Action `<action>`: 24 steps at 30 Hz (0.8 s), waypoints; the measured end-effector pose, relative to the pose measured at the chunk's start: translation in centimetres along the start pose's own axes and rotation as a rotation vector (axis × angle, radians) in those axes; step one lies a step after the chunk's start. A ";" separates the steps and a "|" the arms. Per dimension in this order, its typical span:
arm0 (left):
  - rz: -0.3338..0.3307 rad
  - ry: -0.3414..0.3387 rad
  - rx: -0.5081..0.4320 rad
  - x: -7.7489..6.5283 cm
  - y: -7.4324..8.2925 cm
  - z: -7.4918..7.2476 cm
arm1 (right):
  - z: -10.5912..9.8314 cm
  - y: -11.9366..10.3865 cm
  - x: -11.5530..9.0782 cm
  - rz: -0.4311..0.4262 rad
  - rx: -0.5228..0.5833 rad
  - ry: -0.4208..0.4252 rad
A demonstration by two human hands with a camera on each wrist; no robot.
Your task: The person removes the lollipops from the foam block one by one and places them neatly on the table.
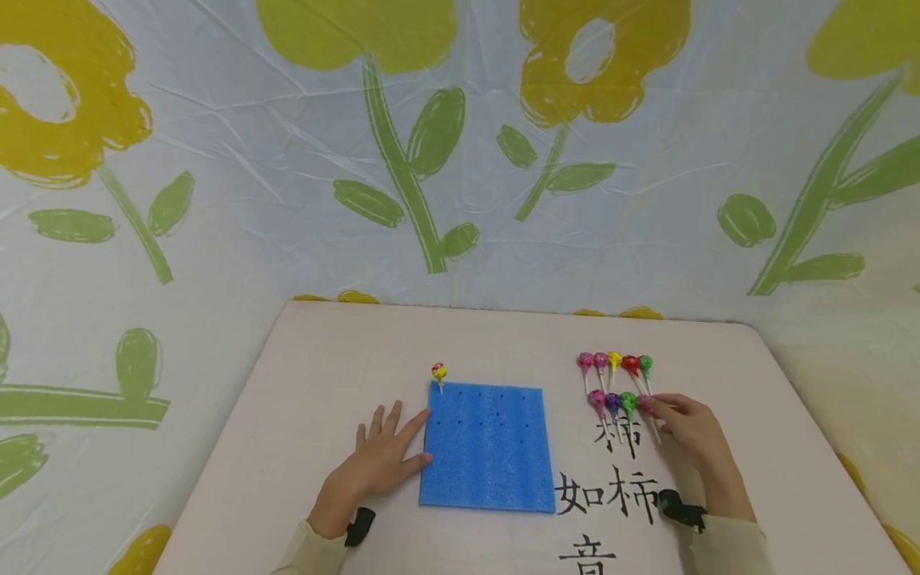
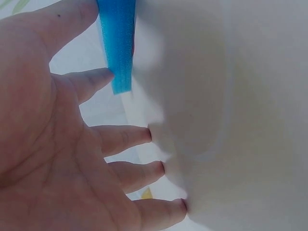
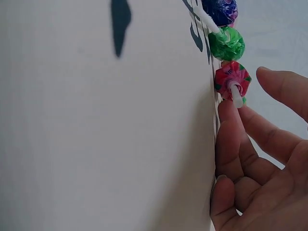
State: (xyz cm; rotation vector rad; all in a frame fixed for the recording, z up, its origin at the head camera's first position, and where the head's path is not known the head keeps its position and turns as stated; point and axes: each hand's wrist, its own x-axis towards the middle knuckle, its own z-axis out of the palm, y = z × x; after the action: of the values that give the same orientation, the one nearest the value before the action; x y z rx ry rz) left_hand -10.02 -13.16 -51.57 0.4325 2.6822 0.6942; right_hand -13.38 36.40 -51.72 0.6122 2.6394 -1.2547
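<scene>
A blue foam board point(image 1: 485, 455) with small dark holes lies on the table. My left hand point(image 1: 384, 459) is spread at its left side, with thumb and index finger touching the board's edge. At the board's upper left corner a yellow-and-red lollipop point(image 1: 439, 372) stands on its stick. My right hand point(image 1: 690, 427) is beside a red-pink lollipop point(image 3: 233, 79) at the right end of the lower row. The right wrist view shows its thumb apart from the candy and other fingers close below. A green lollipop point(image 3: 228, 43) and a purple lollipop point(image 3: 221, 10) lie next to it.
Behind lies an upper row of several lollipops, among them a yellow one point(image 1: 614, 359), a red one point(image 1: 630, 364) and a green one point(image 1: 645, 363). Black printed characters point(image 1: 607, 491) mark the pale tabletop point(image 1: 359, 343). A flower-patterned cloth point(image 1: 503, 263) hangs behind the table.
</scene>
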 end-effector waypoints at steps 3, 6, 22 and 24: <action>0.000 0.001 0.002 0.0 0.0 0.0 | -0.2 0.0 -0.2 -0.005 0.009 0.003; 0.005 0.002 -0.002 0.0 0.0 0.0 | -0.3 -0.1 -0.4 0.001 0.038 0.030; -0.003 0.000 -0.010 -0.2 0.4 -0.3 | 1.3 -5.3 -2.2 -0.211 0.199 0.095; -0.005 -0.002 -0.007 -0.2 0.4 -0.2 | 1.9 -6.1 -2.3 -0.250 0.223 0.061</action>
State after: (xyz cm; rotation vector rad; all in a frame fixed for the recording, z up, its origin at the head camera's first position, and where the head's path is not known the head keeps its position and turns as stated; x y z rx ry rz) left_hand -9.82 -13.00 -51.12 0.4243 2.6770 0.7012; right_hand -13.96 30.79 -47.86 0.3614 2.7122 -1.6418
